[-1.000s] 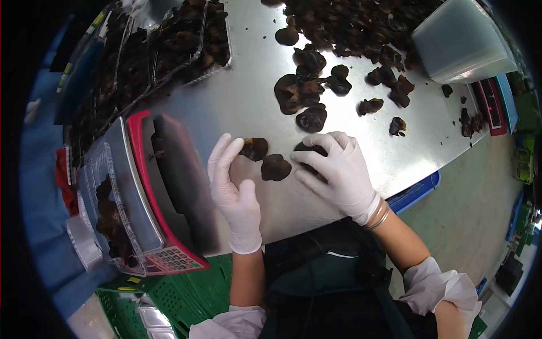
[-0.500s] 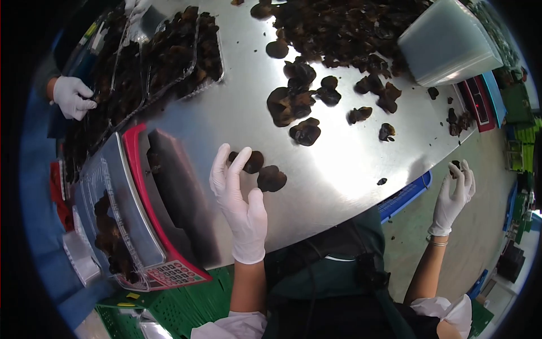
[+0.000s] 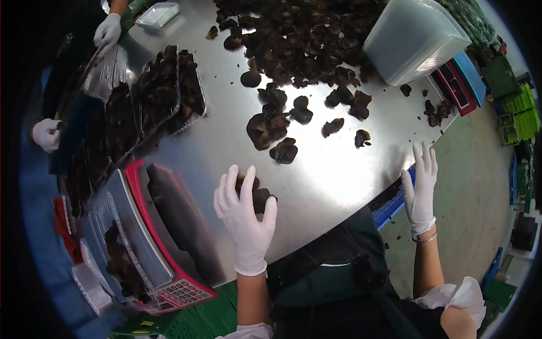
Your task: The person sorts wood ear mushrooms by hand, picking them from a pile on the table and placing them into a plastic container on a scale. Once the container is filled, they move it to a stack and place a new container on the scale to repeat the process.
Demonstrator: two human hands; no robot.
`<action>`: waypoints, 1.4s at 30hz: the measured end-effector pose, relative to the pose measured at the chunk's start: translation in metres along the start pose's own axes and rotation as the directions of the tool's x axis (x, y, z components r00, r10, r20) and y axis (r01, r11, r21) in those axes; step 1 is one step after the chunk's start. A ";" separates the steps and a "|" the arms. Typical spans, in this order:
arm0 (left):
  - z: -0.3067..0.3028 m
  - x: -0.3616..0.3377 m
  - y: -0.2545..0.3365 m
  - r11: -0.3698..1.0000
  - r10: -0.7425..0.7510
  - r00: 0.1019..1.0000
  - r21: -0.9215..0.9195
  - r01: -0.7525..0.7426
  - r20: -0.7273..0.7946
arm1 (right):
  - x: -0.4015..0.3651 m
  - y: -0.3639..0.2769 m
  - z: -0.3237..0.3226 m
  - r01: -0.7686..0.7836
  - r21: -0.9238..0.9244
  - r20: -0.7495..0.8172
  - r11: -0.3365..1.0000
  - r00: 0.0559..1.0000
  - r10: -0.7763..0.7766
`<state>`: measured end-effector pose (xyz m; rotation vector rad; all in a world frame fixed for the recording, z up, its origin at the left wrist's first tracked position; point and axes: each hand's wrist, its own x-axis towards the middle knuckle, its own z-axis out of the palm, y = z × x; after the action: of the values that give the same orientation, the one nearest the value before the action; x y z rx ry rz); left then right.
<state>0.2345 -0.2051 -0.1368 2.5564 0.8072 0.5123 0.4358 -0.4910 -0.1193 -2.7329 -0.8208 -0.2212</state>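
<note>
My left hand (image 3: 247, 226), in a white glove, is spread over the metal table, its fingers reaching across dark wood ear mushroom pieces (image 3: 262, 199) that it partly hides. Thumb and fingers stand apart around them. Beyond the table's right edge, my right hand (image 3: 422, 189) is open, fingers stretched up and nothing showing in it. It overlaps the end of a blue basket (image 3: 389, 210) below the table edge, with dark pieces inside. Several loose mushrooms (image 3: 268, 129) lie ahead of my left hand.
A red-framed scale (image 3: 135, 183) at left bears a clear tray (image 3: 108, 210) of mushrooms. Filled trays (image 3: 178, 85) stand beyond it. A mushroom heap (image 3: 310, 42), stacked clear trays (image 3: 412, 42) and another scale (image 3: 454, 85) lie farther back. Another person's gloved hands (image 3: 107, 31) are at left.
My right hand has opened and moved left toward the basket; the small dark piece it held is gone from it. My left fingers have spread over the mushrooms. The view has shifted.
</note>
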 end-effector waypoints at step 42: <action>-0.010 0.041 -0.015 0.961 -0.125 0.991 -0.256 0.108 -0.050 | 0.054 -0.129 0.044 0.423 0.651 0.147 0.631 0.745 -0.651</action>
<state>0.2551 -0.1666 -0.1267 2.2551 0.8505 0.6222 0.4118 -0.3464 -0.1206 -1.8820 -1.5340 0.4010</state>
